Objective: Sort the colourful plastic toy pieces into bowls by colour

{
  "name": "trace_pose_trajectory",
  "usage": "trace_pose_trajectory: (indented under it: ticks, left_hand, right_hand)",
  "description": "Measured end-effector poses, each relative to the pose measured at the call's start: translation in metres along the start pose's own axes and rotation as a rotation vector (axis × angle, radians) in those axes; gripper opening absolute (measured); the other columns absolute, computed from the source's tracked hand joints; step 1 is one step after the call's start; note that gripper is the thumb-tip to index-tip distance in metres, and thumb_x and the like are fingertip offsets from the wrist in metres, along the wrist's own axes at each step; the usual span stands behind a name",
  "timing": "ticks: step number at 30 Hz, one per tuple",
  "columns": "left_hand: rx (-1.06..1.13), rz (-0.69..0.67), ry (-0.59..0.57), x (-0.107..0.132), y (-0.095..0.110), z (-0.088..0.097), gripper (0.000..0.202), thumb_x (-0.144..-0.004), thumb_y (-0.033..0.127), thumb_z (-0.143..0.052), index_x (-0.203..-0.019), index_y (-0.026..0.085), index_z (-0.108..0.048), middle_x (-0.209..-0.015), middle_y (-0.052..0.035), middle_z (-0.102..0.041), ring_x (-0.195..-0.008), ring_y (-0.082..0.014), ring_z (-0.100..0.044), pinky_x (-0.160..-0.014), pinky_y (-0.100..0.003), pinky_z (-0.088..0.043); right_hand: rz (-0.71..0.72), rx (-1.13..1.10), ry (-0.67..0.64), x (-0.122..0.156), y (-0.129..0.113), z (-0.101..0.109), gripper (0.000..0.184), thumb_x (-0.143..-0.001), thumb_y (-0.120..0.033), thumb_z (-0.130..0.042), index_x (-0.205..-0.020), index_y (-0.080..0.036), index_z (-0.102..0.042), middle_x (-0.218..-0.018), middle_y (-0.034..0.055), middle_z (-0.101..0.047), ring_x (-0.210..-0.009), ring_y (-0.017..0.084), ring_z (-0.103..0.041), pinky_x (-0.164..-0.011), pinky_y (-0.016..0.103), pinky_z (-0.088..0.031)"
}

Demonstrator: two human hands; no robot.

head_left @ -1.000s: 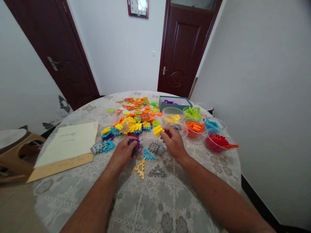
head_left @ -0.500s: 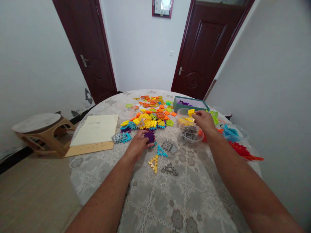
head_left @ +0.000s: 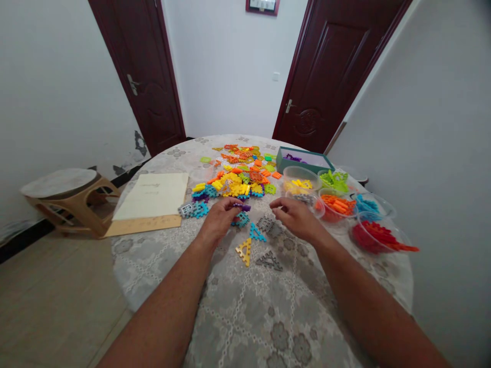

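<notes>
Faint marks on the cream rectangular sheet [head_left: 151,199] at the left of the round, lace-patterned worktop [head_left: 238,312] are too small to read, as are the numerals on the red-framed wall clock [head_left: 262,6], cut off by the top edge. The left forearm reaches forward; the left hand [head_left: 220,219] pinches a flat, purple, notched plastic piece [head_left: 243,207] between thumb and fingers, nearly edge-on, just above a teal notched plastic piece [head_left: 241,220]. The right hand [head_left: 297,217] hangs opposite, near the clear round plastic bowl of grey pieces [head_left: 316,212], its grip half-curled and parted, nothing visible in it.
</notes>
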State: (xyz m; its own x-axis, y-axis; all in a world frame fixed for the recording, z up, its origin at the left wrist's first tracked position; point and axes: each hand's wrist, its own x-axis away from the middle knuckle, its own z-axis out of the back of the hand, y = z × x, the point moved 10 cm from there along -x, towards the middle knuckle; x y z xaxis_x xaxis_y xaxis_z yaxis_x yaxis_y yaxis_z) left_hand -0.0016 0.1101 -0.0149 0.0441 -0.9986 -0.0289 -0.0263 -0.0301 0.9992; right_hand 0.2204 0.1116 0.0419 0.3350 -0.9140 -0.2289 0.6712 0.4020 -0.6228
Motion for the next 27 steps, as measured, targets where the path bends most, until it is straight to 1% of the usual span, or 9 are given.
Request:
trace_pose_trajectory:
  ticks: [2,4,8,11,14,17,19,23,27]
  left_hand:
    - [-0.045,-0.01,0.045,-0.001,0.002,0.005,0.016,-0.081,0.025,-0.069,-0.096,0.019,-0.072,-0.097,-0.0058,-0.074,-0.084,-0.0174,-0.065,-0.069,-0.027,-0.053]
    - [-0.109,-0.024,0.077,-0.001,0.004,0.009,0.019,-0.083,0.028,-0.068,-0.099,0.018,-0.072,-0.089,-0.0042,-0.072,-0.081,-0.0177,-0.065,-0.066,-0.026,-0.051]
    - [-0.232,-0.065,0.135,-0.003,0.006,0.015,0.024,-0.084,0.027,-0.069,-0.106,0.018,-0.072,-0.081,-0.0025,-0.07,-0.076,-0.0184,-0.063,-0.066,-0.028,-0.049]
    - [-0.272,-0.067,0.14,-0.003,0.003,0.014,0.024,-0.082,0.025,-0.071,-0.105,0.019,-0.073,-0.08,-0.0026,-0.069,-0.075,-0.0191,-0.062,-0.068,-0.029,-0.049]
    - [-0.335,-0.072,0.137,-0.003,0.004,0.013,0.023,-0.083,0.025,-0.071,-0.105,0.019,-0.072,-0.081,-0.0035,-0.069,-0.075,-0.0195,-0.062,-0.068,-0.03,-0.05]
    - [-0.363,-0.081,0.134,-0.002,0.007,0.012,0.022,-0.084,0.025,-0.07,-0.105,0.019,-0.072,-0.081,-0.004,-0.069,-0.078,-0.0206,-0.063,-0.07,-0.031,-0.051]
    - [-0.356,-0.087,0.145,-0.001,0.01,0.014,0.021,-0.082,0.025,-0.07,-0.102,0.019,-0.073,-0.08,-0.0036,-0.069,-0.079,-0.021,-0.063,-0.071,-0.031,-0.051]
    - [-0.38,-0.116,0.143,0.0,0.015,0.014,0.018,-0.081,0.025,-0.069,-0.098,0.019,-0.072,-0.081,-0.003,-0.069,-0.078,-0.0206,-0.062,-0.073,-0.03,-0.048]
    - [-0.485,-0.135,0.11,-0.001,0.016,0.01,0.02,-0.083,0.031,-0.066,-0.099,0.02,-0.072,-0.084,-0.0037,-0.07,-0.077,-0.0213,-0.063,-0.072,-0.031,-0.047]
  right_hand:
    - [0.084,0.157,-0.072,0.013,-0.012,-0.023,0.026,-0.094,-0.023,-0.06,-0.117,-0.02,-0.072,-0.113,0.0107,-0.074,-0.102,0.023,-0.069,-0.094,0.037,-0.052]
    - [0.094,0.269,-0.12,0.022,-0.009,-0.042,0.033,-0.094,-0.023,-0.062,-0.126,-0.018,-0.068,-0.125,0.0143,-0.069,-0.115,0.026,-0.065,-0.101,0.039,-0.048]
    - [0.017,0.341,-0.181,0.028,0.011,-0.063,0.038,-0.094,-0.028,-0.064,-0.13,-0.018,-0.066,-0.129,0.0155,-0.065,-0.118,0.026,-0.063,-0.101,0.036,-0.046]
    - [0.025,0.286,-0.163,0.026,0.014,-0.063,0.036,-0.09,-0.022,-0.064,-0.126,-0.017,-0.069,-0.127,0.014,-0.065,-0.116,0.025,-0.062,-0.1,0.035,-0.046]
    - [0.056,0.196,-0.07,0.024,0.011,-0.047,0.042,-0.088,-0.017,-0.062,-0.129,-0.016,-0.067,-0.122,0.0122,-0.068,-0.109,0.023,-0.064,-0.097,0.035,-0.048]
    - [0.001,0.145,0.022,0.023,0.016,-0.028,0.038,-0.092,-0.021,-0.057,-0.129,-0.017,-0.066,-0.113,0.0095,-0.072,-0.09,0.02,-0.066,-0.089,0.034,-0.05]
    - [-0.027,0.215,0.029,0.025,0.017,-0.024,0.033,-0.094,-0.024,-0.057,-0.124,-0.017,-0.067,-0.112,0.011,-0.072,-0.092,0.021,-0.066,-0.089,0.034,-0.049]
    - [-0.084,0.46,-0.078,0.034,0.015,-0.04,0.026,-0.094,-0.03,-0.062,-0.114,-0.016,-0.069,-0.106,0.0159,-0.07,-0.098,0.027,-0.066,-0.086,0.034,-0.048]
    - [-0.097,0.553,-0.118,0.039,0.009,-0.054,0.026,-0.093,-0.034,-0.063,-0.112,-0.015,-0.066,-0.106,0.0192,-0.067,-0.099,0.031,-0.065,-0.085,0.038,-0.049]
